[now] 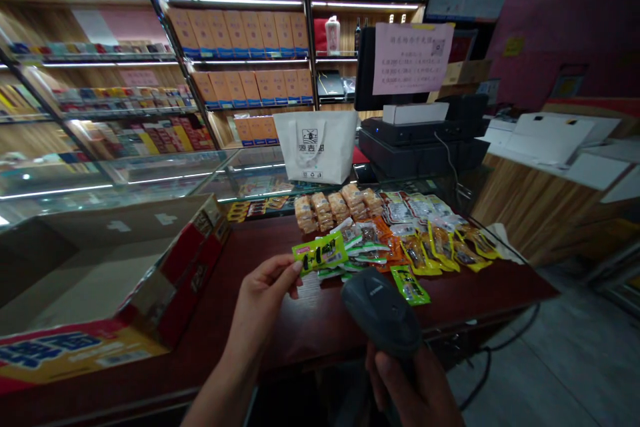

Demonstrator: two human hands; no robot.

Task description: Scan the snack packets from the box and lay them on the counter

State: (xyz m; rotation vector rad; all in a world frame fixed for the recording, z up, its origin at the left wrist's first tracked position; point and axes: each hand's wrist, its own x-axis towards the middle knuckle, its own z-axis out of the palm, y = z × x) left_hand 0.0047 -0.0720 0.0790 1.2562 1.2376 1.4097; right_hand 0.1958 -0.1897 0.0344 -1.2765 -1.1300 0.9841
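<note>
Between thumb and fingers, my left hand (273,283) pinches a green snack packet (323,253) by its left end, above the dark red counter. My right hand (413,383) is wrapped round the handle of a dark grey barcode scanner (380,310), whose head points forward and left towards the packets. A second green packet (410,285) lies just right of the scanner head. Behind are white-and-green packets (367,240), orange packets (393,243) and yellow-edged packets (440,250). Wrapped tan snacks (340,207) stand in small stacks, with silvery packets (415,207) to their right.
An open cardboard box (165,287) occupies the counter's left side. At the back stand a white paper bag (317,147) and a monitor (367,73) with a pink notice, above a black cash drawer (420,153). A cable (480,373) hangs at the right. Stocked shelves (240,60) line the wall.
</note>
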